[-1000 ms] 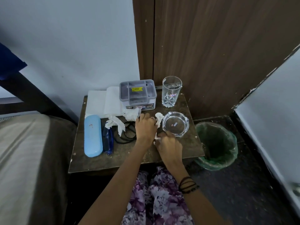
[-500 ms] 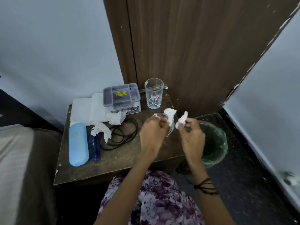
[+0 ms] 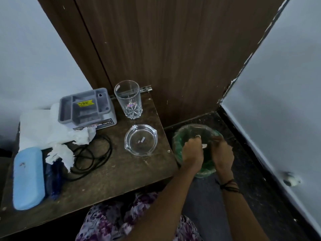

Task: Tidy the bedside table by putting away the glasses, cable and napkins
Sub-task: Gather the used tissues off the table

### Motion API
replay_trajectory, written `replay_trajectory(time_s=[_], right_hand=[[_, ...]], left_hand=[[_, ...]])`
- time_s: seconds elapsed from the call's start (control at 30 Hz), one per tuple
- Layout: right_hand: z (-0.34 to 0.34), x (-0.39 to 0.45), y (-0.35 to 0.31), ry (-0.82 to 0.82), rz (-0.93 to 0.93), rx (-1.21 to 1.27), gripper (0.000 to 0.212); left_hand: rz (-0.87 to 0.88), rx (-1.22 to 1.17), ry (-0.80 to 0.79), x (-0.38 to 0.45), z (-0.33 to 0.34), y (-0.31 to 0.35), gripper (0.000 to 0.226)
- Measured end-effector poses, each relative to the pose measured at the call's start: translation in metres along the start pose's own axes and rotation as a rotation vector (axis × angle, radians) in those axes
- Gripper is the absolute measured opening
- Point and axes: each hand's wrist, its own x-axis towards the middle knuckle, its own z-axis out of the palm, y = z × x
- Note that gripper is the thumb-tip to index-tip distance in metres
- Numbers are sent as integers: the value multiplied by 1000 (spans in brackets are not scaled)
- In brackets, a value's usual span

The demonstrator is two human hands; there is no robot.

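A small scrap of white napkin (image 3: 204, 145) is showing between two hands that are hovering over the mouth of a green-lined waste bin (image 3: 178, 145), which is standing on the floor just beside the right edge of the desk (image 3: 111, 173). The left hand (image 3: 192, 152) is curling its fingers, and the scrap is peeking out at its fingertips, so it is probably pinching it (motion blur is making the grip hard to confirm). The right hand (image 3: 223, 152), with dark bands at the wrist, is also curling inward just beside it; whether it is holding any paper cannot be told. The scrap is sitting directly above the bin opening, so letting go would likely be dropping it straight in. Back on the desk, more crumpled napkins (image 3: 60, 154) are lying well to the left of both hands, draped partly over a coiled black cable (image 3: 97, 153) and touching a folded white cloth or paper stack (image 3: 38, 129). The left hand is the nearer one for reaching them. A pale blue glasses case (image 3: 28, 178) is lying at the desk's left side, its long axis running from the near edge toward the wall, with dark blue glasses (image 3: 53, 180) lying alongside it in the same direction, partly under a napkin. Also on the desk are a grey compartment organiser box (image 3: 85, 106), a tall clear tumbler (image 3: 129, 100), and a round glass ashtray (image 3: 140, 140) near the right edge.
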Motion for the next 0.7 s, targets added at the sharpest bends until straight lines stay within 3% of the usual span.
replay_trajectory(time_s=[0.13, 0.3, 0.53, 0.7], right_hand=[[-2, -8, -5, 69, -57, 66, 20], [-7, -59, -46, 59, -278, 177, 15], [32, -160, -150, -196, -615, 201, 15], [87, -198, -202, -319, -723, 78, 16]], left_hand=[[-29, -108, 51, -6, -5, -6, 26], [-63, -297, 204, -52, -46, -24, 29], [-235, -437, 608, -118, -130, -104, 23], [-291, -348, 744, -132, -171, -184, 25]])
